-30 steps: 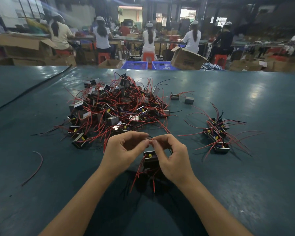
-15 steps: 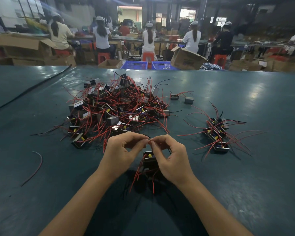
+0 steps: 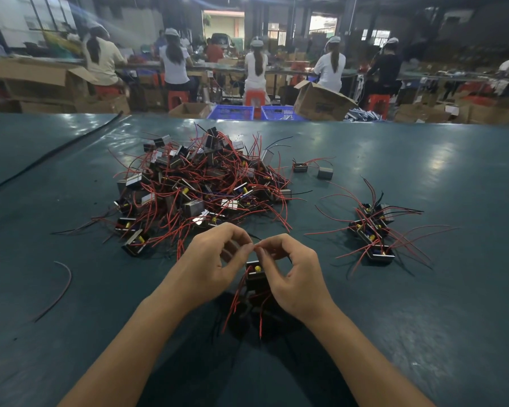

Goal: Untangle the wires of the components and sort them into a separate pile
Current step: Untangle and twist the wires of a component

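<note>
A big tangled heap of small black and metal components with red and black wires [image 3: 200, 189] lies on the dark green table [image 3: 423, 318] ahead of me. A smaller sorted pile of components [image 3: 373, 233] sits to the right. Between my hands hangs one component [image 3: 255, 276] with a yellow part on top and red wires trailing down. My left hand [image 3: 209, 265] and my right hand [image 3: 294, 274] each pinch its wire ends, fingertips meeting just above it.
A loose red wire [image 3: 60, 289] lies at the left. Two single components [image 3: 312, 170] sit beyond the heap's right side. A black cable [image 3: 56, 154] crosses the table's far left. Past the far edge are cardboard boxes, blue crates [image 3: 256, 112] and seated workers.
The hands have stayed almost in place with fingertips together; the held component hangs slightly lower and nearer me. The piles have not moved.
</note>
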`<state>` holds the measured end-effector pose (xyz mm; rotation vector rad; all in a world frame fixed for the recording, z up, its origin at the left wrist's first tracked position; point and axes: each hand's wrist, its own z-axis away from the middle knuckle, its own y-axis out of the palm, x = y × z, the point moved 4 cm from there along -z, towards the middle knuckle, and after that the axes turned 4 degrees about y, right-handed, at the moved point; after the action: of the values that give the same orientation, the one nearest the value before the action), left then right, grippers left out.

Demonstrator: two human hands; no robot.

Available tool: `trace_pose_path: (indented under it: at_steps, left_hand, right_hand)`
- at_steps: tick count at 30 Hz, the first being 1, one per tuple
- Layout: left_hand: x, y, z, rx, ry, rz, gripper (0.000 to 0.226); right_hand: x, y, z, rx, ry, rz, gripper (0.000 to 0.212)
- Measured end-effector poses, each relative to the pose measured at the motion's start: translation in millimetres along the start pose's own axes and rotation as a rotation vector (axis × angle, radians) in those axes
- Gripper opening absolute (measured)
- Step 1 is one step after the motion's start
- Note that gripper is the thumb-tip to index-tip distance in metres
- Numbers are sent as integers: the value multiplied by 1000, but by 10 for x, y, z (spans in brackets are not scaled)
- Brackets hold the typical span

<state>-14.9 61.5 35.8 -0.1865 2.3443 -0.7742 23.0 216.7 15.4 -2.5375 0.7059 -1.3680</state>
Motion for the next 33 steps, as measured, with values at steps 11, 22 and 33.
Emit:
trace_pose_path:
  at_steps: [11,22,33]
  left_hand:
    - [14,46,7,-107,-165,253,13]
    - [0,-11,10,-55,-5,67,12]
    - [-93,-48,-6,-58,133,-39,23]
  right_hand:
    - [14,-15,-4,-15,7,-15,5]
    - [79,-12,-10,3,-140,116,17]
    - [53,-3,-13,42,-130,107,18]
